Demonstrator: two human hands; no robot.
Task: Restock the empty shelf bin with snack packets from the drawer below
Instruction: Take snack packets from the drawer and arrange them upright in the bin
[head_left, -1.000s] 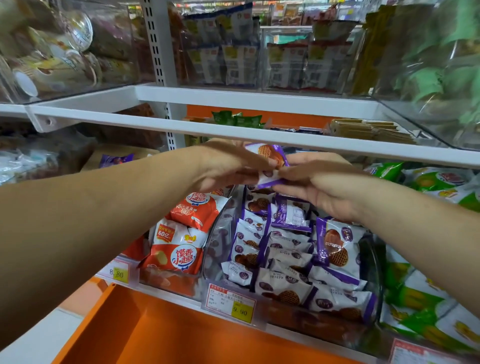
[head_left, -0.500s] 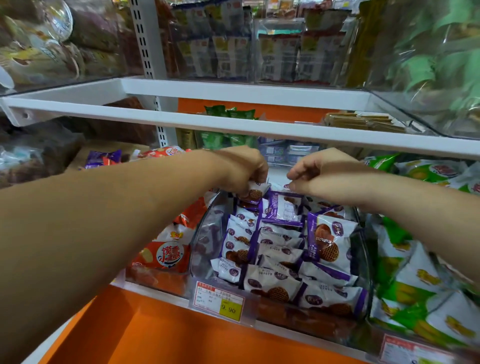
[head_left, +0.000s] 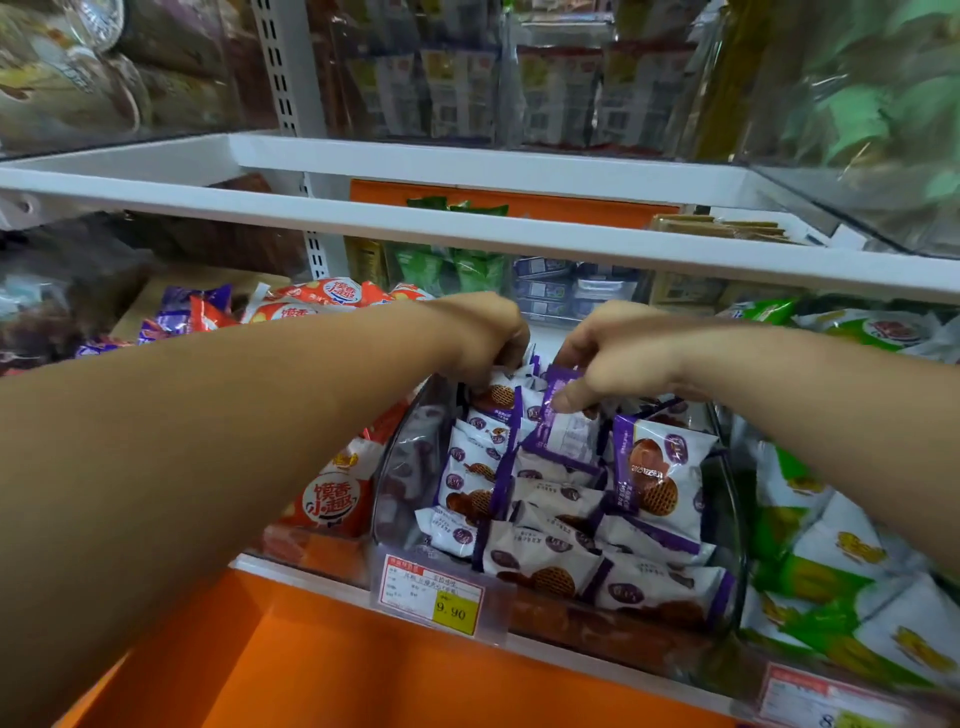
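A clear plastic shelf bin (head_left: 400, 467) holds several purple-and-white waffle snack packets (head_left: 657, 470). Both my hands reach to the back of the bin. My right hand (head_left: 618, 353) pinches an upright purple packet (head_left: 563, 421) between thumb and fingers. With curled fingers, my left hand (head_left: 488, 332) touches a packet (head_left: 496, 397) at the bin's back left; its fingertips are hidden, so its hold is unclear. The orange drawer (head_left: 337, 670) lies open below the shelf.
Red-orange snack packets (head_left: 330, 501) fill the bin to the left, green-and-white packets (head_left: 841, 582) the bin to the right. A white shelf (head_left: 467, 228) runs close above my hands. A price tag reading 9.90 (head_left: 431, 597) hangs on the bin's front.
Both hands have dropped from in front of the shelf edge down into the back of the bin. The packet held between them a second ago now stands among the others.
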